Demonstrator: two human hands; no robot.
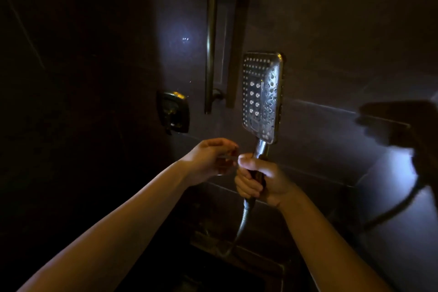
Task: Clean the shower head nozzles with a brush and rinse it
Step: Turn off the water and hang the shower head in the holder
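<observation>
Shower head (262, 97) upright, handle (260, 149) within right hand (263, 182) fingers (247, 186).

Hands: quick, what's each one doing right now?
Left hand: fingers curled; too dark to tell if it holds anything.
Right hand: gripping the shower head by its handle.

The left forearm (113, 220) and right forearm (324, 237) are bare along their whole visible length, up to the wrists. The left hand (208, 161) and right hand (258, 179) are bare as well. Dim light hides finer detail.
</observation>
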